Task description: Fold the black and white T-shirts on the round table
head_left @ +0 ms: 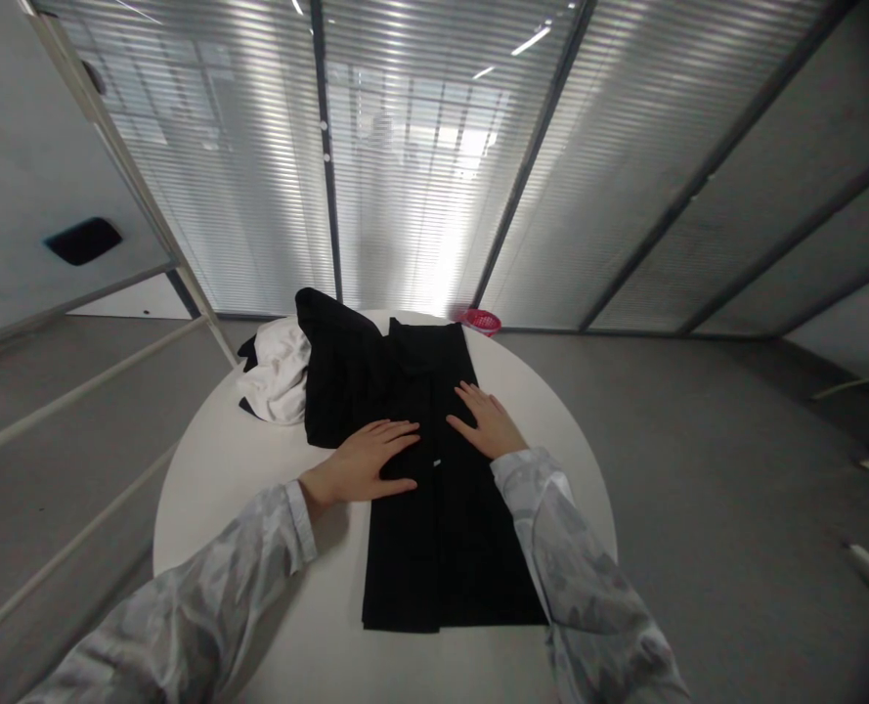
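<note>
A black garment [470, 548] is spread lengthwise on the round white table [214, 499], with a seam or split down its middle and a small white mark near the centre. My left hand [365, 462] rests flat on its left half, fingers stretched out and thumb apart. On the right half lies my right hand [487, 420], palm down with fingers spread. Neither hand grips anything. More black cloth [346, 372] is bunched up at the upper left, beyond my left hand; I cannot tell whether it is part of the same garment.
A crumpled white cloth [280, 372] lies at the table's far left edge. Behind the table's far edge shows a red basket [482, 321]. White metal rails [89, 396] stand to the left. A glass partition with blinds [419, 196] rises beyond the table.
</note>
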Tool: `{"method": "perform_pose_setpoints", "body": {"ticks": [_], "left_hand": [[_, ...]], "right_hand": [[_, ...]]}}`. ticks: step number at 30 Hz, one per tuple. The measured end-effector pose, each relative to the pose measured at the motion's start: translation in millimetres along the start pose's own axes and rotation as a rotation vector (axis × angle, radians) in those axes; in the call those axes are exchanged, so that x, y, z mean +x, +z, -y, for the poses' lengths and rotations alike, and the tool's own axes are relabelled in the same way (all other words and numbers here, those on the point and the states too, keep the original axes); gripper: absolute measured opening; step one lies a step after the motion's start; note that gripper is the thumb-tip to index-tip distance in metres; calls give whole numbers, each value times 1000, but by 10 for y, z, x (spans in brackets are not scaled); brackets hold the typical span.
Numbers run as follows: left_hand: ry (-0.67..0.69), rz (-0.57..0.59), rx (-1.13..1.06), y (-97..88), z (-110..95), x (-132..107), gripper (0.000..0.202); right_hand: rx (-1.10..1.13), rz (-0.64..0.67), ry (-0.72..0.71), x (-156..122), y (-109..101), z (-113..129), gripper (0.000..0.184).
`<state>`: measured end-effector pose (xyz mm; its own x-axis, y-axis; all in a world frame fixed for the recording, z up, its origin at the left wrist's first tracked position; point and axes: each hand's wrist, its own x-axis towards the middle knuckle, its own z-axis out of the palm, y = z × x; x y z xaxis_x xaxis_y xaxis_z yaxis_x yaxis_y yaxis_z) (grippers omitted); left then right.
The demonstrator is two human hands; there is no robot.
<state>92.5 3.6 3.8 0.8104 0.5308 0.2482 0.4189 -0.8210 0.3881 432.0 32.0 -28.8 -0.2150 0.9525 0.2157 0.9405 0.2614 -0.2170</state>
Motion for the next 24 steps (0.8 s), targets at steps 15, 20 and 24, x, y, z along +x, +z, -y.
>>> {"method": "perform_pose_setpoints", "body": {"ticks": [15, 20, 24], "left_hand": [[5, 8, -2, -19, -22, 1, 73], [27, 41, 15, -39, -28, -14, 81], [56, 64, 56, -30, -27, -16, 92]], "right_hand": [[-3, -11, 2, -8, -17, 18, 69], [-31, 45, 10, 1, -45, 40, 72], [-76, 97, 34, 16, -64, 73, 77]]}}
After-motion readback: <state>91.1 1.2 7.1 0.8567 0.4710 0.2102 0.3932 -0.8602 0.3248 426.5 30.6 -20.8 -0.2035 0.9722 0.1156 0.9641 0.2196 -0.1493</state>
